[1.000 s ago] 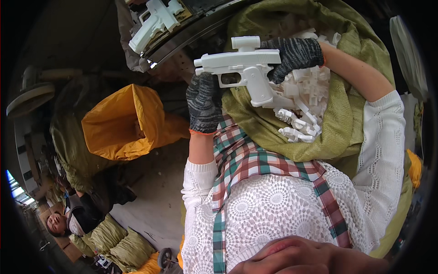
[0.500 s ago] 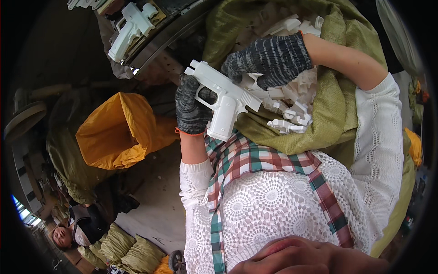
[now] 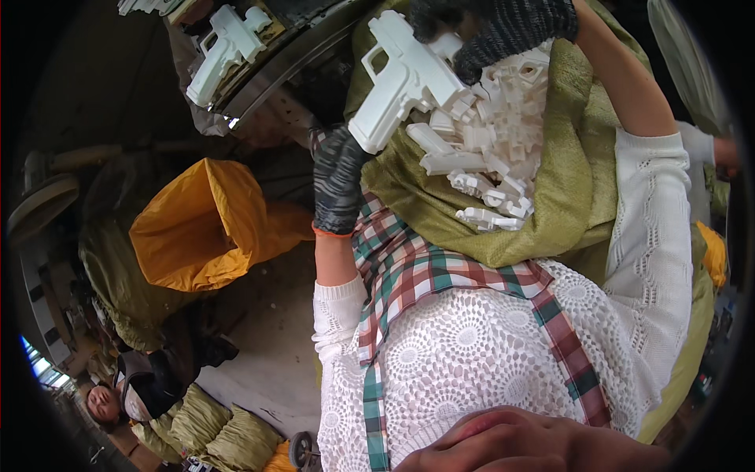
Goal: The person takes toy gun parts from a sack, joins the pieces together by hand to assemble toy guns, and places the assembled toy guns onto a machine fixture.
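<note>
My left hand (image 3: 338,181), in a dark grey knitted glove, is closed on the grip end of a white plastic toy pistol (image 3: 405,75). The pistol is tilted, its grip toward the lower left, above the mouth of an olive woven sack (image 3: 578,149). Beyond it my right hand (image 3: 515,35), gloved alike, is curled at the upper edge of the view. A small white plastic piece (image 3: 447,46) shows between its fingers; most of that piece is hidden. Many loose white plastic parts (image 3: 503,118) fill the sack.
A second white toy pistol (image 3: 228,47) lies on the metal-edged work surface (image 3: 295,59) at the upper left. An open yellow sack (image 3: 197,228) stands left of me. Another person (image 3: 141,385) is at the lower left, beside bundled olive sacks (image 3: 208,425).
The pistol has moved up and away from my body, turning in my grasp. My left hand has shifted from the trigger area to the grip end; my right hand has moved up off the parts.
</note>
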The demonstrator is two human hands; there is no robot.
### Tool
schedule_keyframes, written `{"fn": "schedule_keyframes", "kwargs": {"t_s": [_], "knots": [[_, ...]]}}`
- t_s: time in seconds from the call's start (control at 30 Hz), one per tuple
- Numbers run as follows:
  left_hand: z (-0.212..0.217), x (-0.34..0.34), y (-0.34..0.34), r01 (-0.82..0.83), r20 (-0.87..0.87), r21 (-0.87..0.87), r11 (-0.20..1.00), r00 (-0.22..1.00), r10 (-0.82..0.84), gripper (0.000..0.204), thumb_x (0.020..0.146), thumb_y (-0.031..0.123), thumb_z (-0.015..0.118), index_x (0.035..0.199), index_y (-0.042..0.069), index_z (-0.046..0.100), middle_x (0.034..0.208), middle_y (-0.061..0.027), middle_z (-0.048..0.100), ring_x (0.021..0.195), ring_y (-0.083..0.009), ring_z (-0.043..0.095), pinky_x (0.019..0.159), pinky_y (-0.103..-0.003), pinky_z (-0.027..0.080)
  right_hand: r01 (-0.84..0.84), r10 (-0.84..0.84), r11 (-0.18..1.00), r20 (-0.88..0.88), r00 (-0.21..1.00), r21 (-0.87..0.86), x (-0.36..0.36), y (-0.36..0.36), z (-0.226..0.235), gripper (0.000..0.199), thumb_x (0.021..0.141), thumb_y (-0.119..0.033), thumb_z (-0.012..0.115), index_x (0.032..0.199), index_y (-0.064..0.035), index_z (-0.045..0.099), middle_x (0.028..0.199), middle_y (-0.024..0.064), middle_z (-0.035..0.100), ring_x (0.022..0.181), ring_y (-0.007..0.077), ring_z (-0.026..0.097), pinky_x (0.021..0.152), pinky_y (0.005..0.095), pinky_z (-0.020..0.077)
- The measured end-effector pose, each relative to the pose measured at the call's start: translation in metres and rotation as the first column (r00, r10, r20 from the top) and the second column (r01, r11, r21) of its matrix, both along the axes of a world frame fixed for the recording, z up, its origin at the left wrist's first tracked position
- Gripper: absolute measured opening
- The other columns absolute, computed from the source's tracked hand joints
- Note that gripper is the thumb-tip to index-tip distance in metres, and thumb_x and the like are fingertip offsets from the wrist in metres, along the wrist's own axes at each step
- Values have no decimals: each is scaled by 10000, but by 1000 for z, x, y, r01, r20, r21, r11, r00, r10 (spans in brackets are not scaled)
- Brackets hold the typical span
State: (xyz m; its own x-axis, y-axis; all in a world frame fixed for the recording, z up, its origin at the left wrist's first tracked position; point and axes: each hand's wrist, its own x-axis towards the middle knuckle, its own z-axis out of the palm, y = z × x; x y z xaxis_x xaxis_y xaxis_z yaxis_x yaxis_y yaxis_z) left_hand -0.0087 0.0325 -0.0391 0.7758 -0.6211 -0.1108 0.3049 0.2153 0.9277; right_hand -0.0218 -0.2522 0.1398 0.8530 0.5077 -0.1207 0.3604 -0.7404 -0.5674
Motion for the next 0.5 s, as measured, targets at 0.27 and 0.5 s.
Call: {"fn": "schedule_keyframes", "kwargs": {"t_s": [0.27,0.5], "knots": [[-11,-28,-11,239,522,609,756,597,-609,472,852,124,594,1287,17,446,1254,-174,509,1143,-286,502,962,-359,391,52,-52,999,25,998,12,-6,7,-4,512,584,-216,826,1011,-30,613,963,79,630,919,186,599,848,315,472],[-23,-47,-27,-69,699,633,771,479,-531,423,756,147,622,1161,64,537,1136,-175,542,1040,-348,521,906,-429,403,-16,20,999,107,994,-34,-3,-1,-13,523,586,-220,821,1027,-36,611,994,93,630,946,226,604,856,335,465]]}}
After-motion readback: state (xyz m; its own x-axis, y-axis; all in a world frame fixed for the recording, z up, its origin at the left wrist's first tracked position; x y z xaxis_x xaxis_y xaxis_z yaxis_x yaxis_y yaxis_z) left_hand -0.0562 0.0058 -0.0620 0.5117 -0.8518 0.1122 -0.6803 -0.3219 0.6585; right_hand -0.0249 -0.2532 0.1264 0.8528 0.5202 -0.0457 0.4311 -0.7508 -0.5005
